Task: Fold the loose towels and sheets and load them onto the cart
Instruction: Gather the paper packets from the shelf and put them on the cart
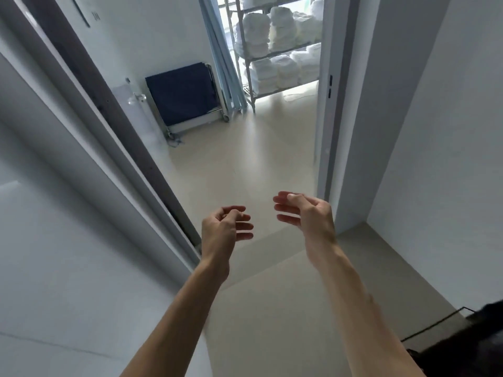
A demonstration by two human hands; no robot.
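Both my hands hang in the air over a pale floor in front of an open doorway. My left hand (221, 224) has loosely curled fingers and holds nothing. My right hand (304, 210) is a little higher and to the right, fingers relaxed and half bent, also holding nothing. Far ahead through the doorway stands a metal wire rack (246, 59) with several stacks of folded white towels (280, 28) on its shelves. No loose towel or sheet is near my hands.
An open door (89, 126) runs along my left with its handle (138, 98). A folded dark blue cart on wheels (182, 93) leans on the far wall. The door frame (325, 104) and a white wall (435, 131) stand on the right. Something dark (468, 346) lies at the bottom right.
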